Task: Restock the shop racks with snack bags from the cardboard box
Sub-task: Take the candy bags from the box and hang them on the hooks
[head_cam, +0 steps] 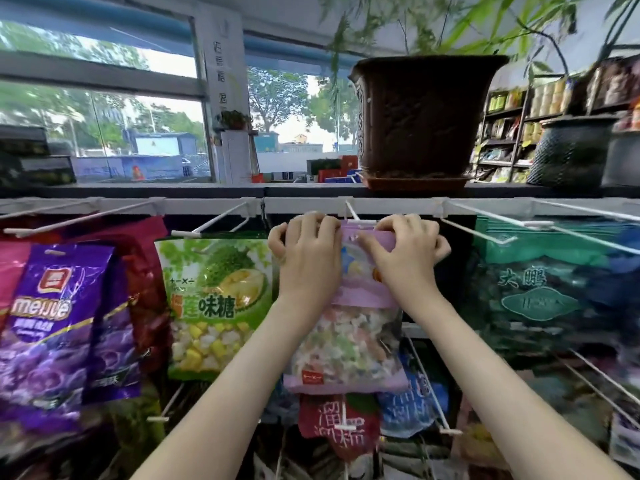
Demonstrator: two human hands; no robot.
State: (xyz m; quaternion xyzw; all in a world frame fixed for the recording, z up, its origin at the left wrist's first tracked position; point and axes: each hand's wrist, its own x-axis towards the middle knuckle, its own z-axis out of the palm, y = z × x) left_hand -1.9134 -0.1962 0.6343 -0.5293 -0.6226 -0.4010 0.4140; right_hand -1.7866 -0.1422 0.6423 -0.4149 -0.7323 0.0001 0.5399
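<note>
Left hand (308, 258): back toward the camera, fingers curled over the upper left corner of the lilac snack bag (349, 341), gripping its top edge. Right hand (405, 258): fingers curled over the upper right corner, with the forefinger and thumb lying across the bag's header and pinching it. Both forearms reach up from the bottom of the view.

Lilac snack bag: held upright against the rack, top edge just under the white wire hook (352, 212) that sticks out from the grey rail (207, 205). Cannot tell whether the hook passes through the bag's hole; the hands cover that spot. The clear lower part shows mixed pastel sweets.

Neighbours on the same row: a green durian-candy bag (218, 306) hangs just to the left, with purple bags (52, 323) further left. Dark green bags (540, 299) hang to the right, blurred.

Row below: a red bag (339, 427) and a blue bag (415, 403) hang on lower hooks, partly behind the lilac bag's bottom edge.

Above the rail: a dark shelf top (173, 190) carries a brown plant pot (426, 116) on a saucer, above and to the right of the hands. Windows lie behind it, and stocked shelves (502, 133) stand at far right.
</note>
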